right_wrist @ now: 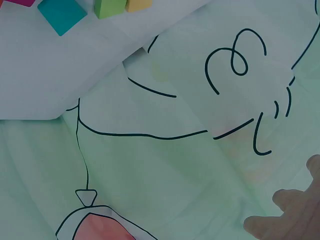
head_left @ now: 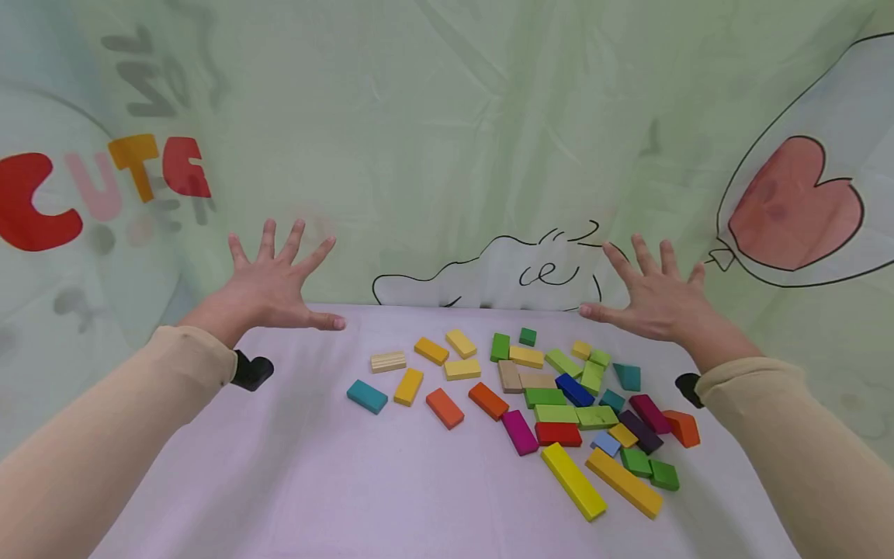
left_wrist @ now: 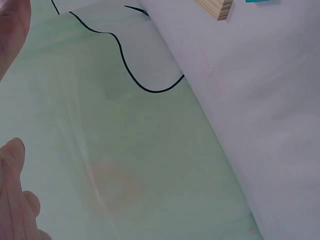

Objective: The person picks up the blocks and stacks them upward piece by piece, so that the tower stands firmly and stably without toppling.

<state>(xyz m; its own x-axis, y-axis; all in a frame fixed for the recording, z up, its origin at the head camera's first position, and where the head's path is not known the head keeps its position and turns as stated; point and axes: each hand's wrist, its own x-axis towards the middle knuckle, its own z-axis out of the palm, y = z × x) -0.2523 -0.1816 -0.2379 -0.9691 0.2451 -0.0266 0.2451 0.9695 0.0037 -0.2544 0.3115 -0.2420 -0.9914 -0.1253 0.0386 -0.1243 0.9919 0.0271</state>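
Both hands are raised in the head view with their fingers spread wide and nothing in them. My left hand (head_left: 272, 283) is above the table's far left part, with a striped wooden block (head_left: 388, 362) and a teal block (head_left: 367, 396) the nearest pieces to it. Over the far right part is my right hand (head_left: 660, 299); a teal triangular block (head_left: 627, 377) and a small light green block (head_left: 599, 357) lie below it. In the left wrist view fingers (left_wrist: 12, 160) show at the left edge. Fingertips (right_wrist: 260, 227) appear at the lower right of the right wrist view.
Several colored blocks lie scattered on the white table (head_left: 293, 481), densest at the right. A long yellow block (head_left: 573, 481) and a long orange-yellow block (head_left: 624, 483) lie nearest the front. Behind the table hangs a green printed cloth (head_left: 419, 155).
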